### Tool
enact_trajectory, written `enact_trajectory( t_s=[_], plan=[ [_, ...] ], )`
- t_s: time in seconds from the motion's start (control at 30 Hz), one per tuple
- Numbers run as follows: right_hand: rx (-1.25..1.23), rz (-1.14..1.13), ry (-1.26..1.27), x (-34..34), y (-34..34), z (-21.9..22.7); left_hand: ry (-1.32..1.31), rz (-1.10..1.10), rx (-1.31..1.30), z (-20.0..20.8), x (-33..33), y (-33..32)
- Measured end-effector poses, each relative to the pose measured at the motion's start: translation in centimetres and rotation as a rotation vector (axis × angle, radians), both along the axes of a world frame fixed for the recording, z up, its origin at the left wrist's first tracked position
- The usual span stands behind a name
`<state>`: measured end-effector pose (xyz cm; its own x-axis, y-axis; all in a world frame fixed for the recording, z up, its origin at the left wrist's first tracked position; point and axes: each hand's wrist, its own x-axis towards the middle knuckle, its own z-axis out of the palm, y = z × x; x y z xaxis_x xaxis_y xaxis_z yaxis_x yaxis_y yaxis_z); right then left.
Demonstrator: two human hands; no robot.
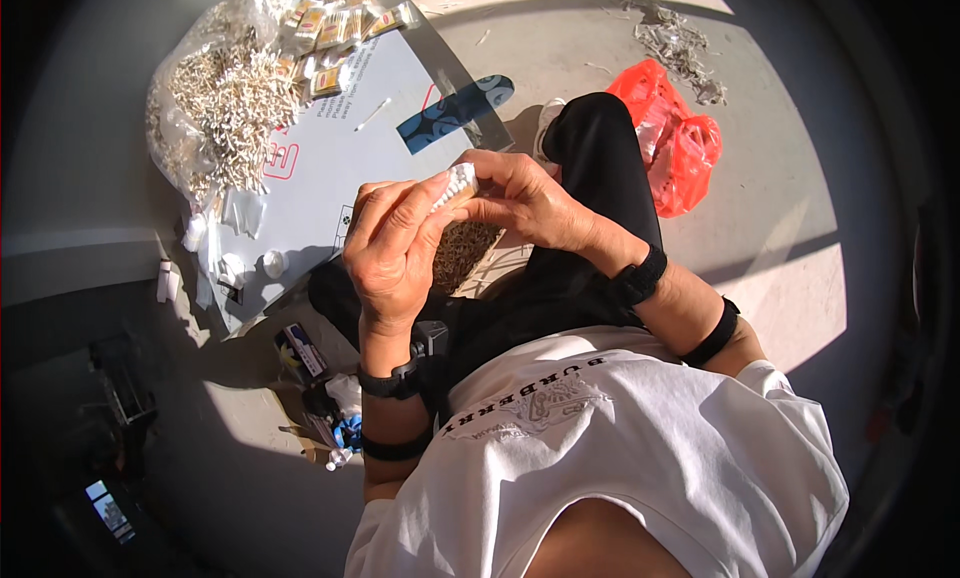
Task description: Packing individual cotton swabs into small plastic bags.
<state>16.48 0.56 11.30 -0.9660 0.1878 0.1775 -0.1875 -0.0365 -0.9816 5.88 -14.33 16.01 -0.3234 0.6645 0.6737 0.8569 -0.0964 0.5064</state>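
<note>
A small bundle of cotton swabs [458, 186], its white tips packed side by side, is held up between my two hands. My left hand [392, 240] grips its left side with bent fingers. On the other side, my right hand [532, 200] pinches the bundle between thumb and fingers. Parts of the bundle are hidden by my fingers. Just below my hands, a brown, finely textured mass [465, 253] shows between my legs; I cannot make out what it is. One loose cotton swab [372, 115] lies on the grey board [370, 73] ahead.
A large clear bag of loose cotton swabs [228, 108] lies at the far left, beside several small filled packets [335, 28]. A blue patterned strip [455, 115] crosses the board's edge. To the right are a red plastic bag [685, 163] and a heap of scraps [682, 53].
</note>
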Motion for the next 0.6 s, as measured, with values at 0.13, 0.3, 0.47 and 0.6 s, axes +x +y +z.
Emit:
enact_trajectory(
  t_s=[0.13, 0.3, 0.47, 0.6],
  plan=[
    [-0.184, 0.064, -0.091, -0.3, -0.2, -0.1, -0.118, 0.011, 0.014, -1.1, -0.5, 0.1],
    [-0.207, 0.06, -0.115, -0.4, -0.1, -0.4, -0.191, 0.013, -0.028, -1.3, -0.8, 0.2],
    [-0.006, 0.015, -0.06, -0.4, 0.0, -0.6, -0.321, 0.02, -0.05, -0.7, -0.5, 0.8],
    [0.106, -0.034, -0.098, -0.3, -0.1, 0.0, -0.285, 0.051, -0.171, -1.6, -1.1, 0.9]
  ],
)
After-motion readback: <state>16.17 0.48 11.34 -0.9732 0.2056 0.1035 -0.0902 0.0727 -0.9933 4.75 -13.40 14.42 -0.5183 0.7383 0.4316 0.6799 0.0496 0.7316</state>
